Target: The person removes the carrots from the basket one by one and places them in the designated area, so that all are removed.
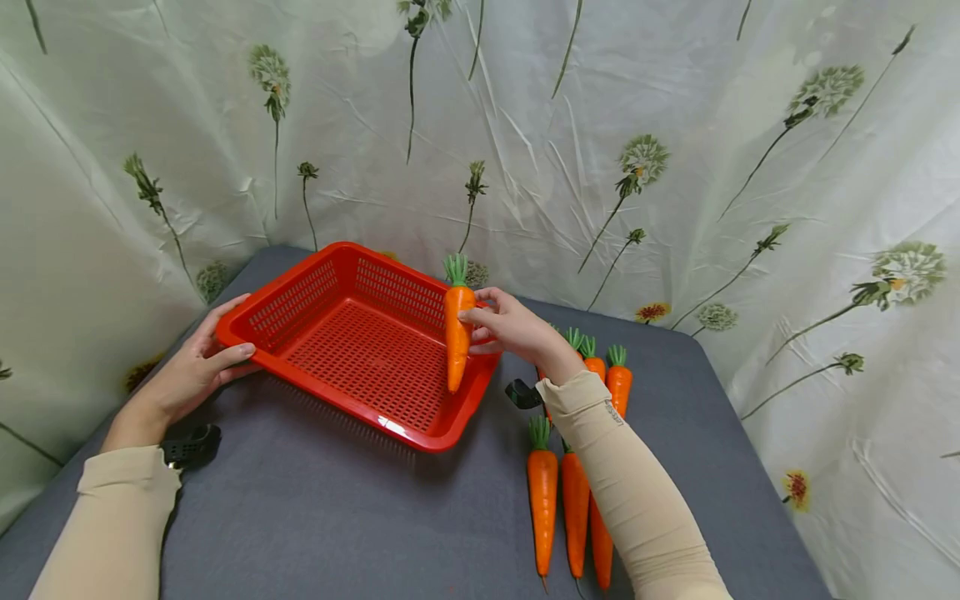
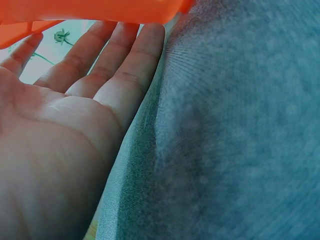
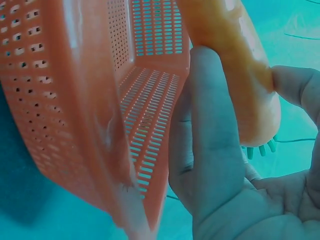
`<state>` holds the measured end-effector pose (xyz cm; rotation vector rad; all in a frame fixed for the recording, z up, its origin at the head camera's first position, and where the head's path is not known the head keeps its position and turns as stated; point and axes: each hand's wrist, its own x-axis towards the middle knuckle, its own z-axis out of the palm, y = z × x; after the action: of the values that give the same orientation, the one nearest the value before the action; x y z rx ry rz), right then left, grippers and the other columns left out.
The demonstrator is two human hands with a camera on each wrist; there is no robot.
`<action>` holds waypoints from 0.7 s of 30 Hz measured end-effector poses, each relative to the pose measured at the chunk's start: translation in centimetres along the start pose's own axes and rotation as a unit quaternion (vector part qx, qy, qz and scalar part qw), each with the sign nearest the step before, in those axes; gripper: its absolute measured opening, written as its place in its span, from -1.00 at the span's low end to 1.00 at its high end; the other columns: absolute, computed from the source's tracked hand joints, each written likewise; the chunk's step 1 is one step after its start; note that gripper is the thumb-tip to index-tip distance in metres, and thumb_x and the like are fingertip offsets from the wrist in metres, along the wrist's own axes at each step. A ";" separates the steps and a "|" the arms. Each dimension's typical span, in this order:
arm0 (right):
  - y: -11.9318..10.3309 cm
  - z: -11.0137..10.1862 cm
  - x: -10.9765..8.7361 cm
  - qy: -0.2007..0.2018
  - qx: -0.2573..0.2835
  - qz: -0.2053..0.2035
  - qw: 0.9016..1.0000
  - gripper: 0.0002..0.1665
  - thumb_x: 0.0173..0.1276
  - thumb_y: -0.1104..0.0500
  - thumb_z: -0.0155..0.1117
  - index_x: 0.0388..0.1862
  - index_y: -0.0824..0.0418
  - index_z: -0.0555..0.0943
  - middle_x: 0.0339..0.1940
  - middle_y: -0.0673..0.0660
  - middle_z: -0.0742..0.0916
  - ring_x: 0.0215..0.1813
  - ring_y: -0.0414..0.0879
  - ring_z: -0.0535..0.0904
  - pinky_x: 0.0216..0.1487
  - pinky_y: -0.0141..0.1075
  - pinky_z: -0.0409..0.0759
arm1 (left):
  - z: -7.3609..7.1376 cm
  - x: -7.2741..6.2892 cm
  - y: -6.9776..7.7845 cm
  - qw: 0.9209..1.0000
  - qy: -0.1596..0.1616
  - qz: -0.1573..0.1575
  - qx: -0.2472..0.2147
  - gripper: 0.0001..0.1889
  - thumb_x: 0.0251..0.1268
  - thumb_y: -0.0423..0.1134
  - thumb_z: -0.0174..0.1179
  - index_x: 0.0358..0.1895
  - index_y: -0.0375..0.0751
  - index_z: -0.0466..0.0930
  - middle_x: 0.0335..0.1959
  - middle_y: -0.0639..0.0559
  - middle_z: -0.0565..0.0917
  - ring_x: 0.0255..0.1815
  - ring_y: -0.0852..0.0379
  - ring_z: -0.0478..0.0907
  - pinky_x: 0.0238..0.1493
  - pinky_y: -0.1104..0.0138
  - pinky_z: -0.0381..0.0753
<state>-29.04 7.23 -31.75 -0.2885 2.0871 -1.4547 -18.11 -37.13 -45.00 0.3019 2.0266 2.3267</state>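
Observation:
A red perforated plastic basket (image 1: 360,367) sits on the grey-covered table, with no carrot showing inside. My left hand (image 1: 198,367) holds its left corner, thumb on the rim. From the left wrist view, the fingers (image 2: 130,75) reach up under the rim (image 2: 100,10). Over the basket's right end my right hand (image 1: 517,329) pinches an orange carrot (image 1: 457,342) between thumb and fingers. The carrot stands nearly upright, its green top upward. In the right wrist view it (image 3: 240,75) is beside the basket's wall (image 3: 80,100).
Several carrots lie to the right, some in front (image 1: 542,500) and others behind (image 1: 619,383), partly covered by my right forearm. Dark wrist straps (image 1: 193,446) show on both arms. A flower-printed curtain (image 1: 525,150) hangs behind the table (image 1: 337,517).

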 end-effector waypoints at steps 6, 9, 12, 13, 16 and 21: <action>1.1 -0.7 -1.5 0.001 0.001 -0.006 1.000 -0.37 0.65 0.12 0.23 0.55 0.19 0.24 0.23 0.21 0.62 -0.13 -0.11 0.72 0.05 -0.15 0.83 | 0.1 0.1 0.0 1.000 0.002 -0.004 0.005 -0.15 0.66 -0.43 0.05 0.77 0.26 -0.11 0.43 0.28 0.30 0.27 0.48 0.52 0.07 0.47 0.75; 1.6 -1.0 -2.3 -0.002 0.006 -0.009 1.000 -0.36 0.65 0.12 0.22 0.56 0.21 0.23 0.17 0.19 0.63 -0.15 -0.12 0.70 0.03 -0.16 0.84 | 0.1 0.0 -0.1 1.000 -0.002 0.002 -0.005 -0.16 0.66 -0.45 0.04 0.77 0.25 -0.09 0.42 0.27 0.32 0.27 0.47 0.54 0.06 0.46 0.76; 2.2 -1.4 -3.0 0.002 0.014 -0.004 1.000 -0.37 0.64 0.12 0.22 0.54 0.19 0.24 0.10 0.16 0.64 -0.16 -0.12 0.69 0.03 -0.15 0.84 | 0.0 0.0 -0.1 1.000 -0.004 0.003 -0.009 -0.17 0.66 -0.45 0.03 0.77 0.25 -0.09 0.42 0.28 0.32 0.27 0.47 0.55 0.05 0.45 0.76; 2.3 -1.6 -3.2 0.006 0.015 -0.004 1.000 -0.37 0.64 0.11 0.22 0.54 0.19 0.24 0.09 0.15 0.64 -0.16 -0.12 0.68 0.03 -0.15 0.83 | 0.0 0.0 -0.1 1.000 -0.004 0.002 -0.007 -0.17 0.66 -0.45 0.03 0.77 0.25 -0.09 0.42 0.29 0.32 0.27 0.47 0.55 0.05 0.46 0.76; 2.8 -2.2 -3.8 0.016 0.021 -0.004 1.000 -0.38 0.65 0.10 0.21 0.54 0.16 0.24 0.10 0.14 0.64 -0.15 -0.11 0.66 0.14 -0.05 0.81 | 0.0 0.0 -0.1 1.000 0.001 0.001 0.004 -0.16 0.66 -0.44 0.04 0.77 0.27 -0.10 0.40 0.31 0.32 0.25 0.49 0.54 0.04 0.48 0.76; 3.4 -3.3 -5.2 0.029 0.021 0.000 0.999 -0.34 0.66 0.09 0.18 0.59 0.13 0.18 0.14 0.15 0.59 -0.12 -0.09 0.65 0.33 0.15 0.70 | -0.2 0.1 0.0 1.000 0.000 0.002 0.003 -0.16 0.66 -0.45 0.03 0.77 0.26 -0.11 0.39 0.32 0.33 0.24 0.49 0.55 0.03 0.49 0.76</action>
<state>-26.22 13.66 -32.33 -0.2330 2.0986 -1.5213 -18.28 -37.30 -44.99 0.3066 2.0344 2.3245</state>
